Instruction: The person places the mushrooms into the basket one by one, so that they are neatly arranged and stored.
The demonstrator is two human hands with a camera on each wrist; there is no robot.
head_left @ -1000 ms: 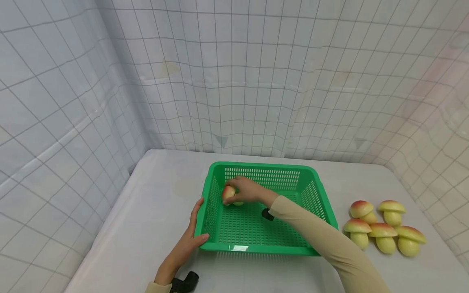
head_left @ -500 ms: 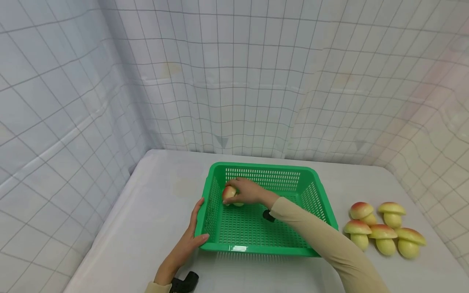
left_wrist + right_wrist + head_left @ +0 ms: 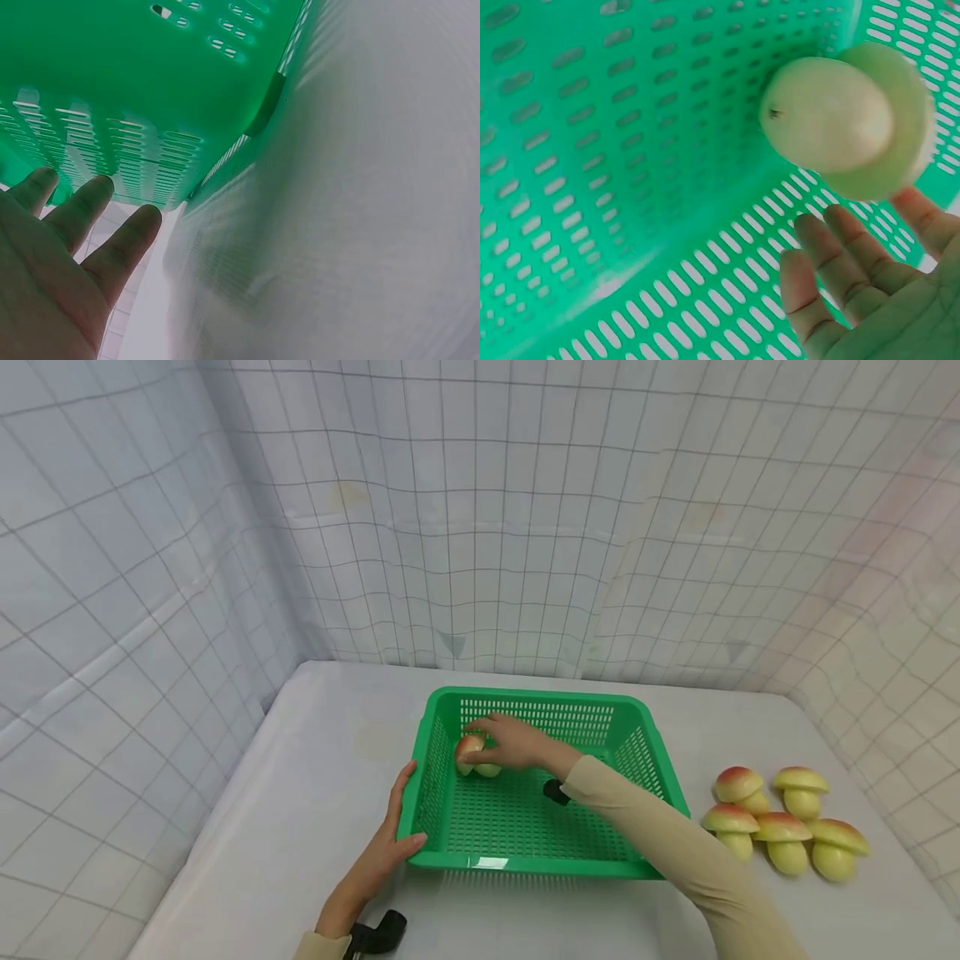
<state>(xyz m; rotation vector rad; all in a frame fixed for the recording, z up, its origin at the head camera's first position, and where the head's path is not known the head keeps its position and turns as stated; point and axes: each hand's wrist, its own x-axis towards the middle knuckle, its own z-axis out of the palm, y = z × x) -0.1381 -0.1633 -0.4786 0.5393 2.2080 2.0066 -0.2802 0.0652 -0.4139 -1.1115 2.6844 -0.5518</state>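
Note:
A toy mushroom (image 3: 470, 748) with a red and yellow cap lies on its side in the back left of the green basket (image 3: 525, 865). My right hand (image 3: 517, 743) is just over it with the fingers spread. In the right wrist view the pale stem of the mushroom (image 3: 821, 112) stands free of most fingers, and one fingertip is at the cap's edge. Along the basket's left side rests my left hand (image 3: 381, 853), its thumb by the near corner. The left wrist view shows those fingers (image 3: 124, 247) extended against the slotted wall.
Several more toy mushrooms (image 3: 783, 828) form a cluster on the white table (image 3: 330, 752), to the right of the basket. A white gridded curtain (image 3: 510, 527) encloses the back and both sides.
My right hand has loosened its grip on the mushroom and lifted slightly away, fingers opening. The mushroom stays in the basket's back left. The left hand keeps its place.

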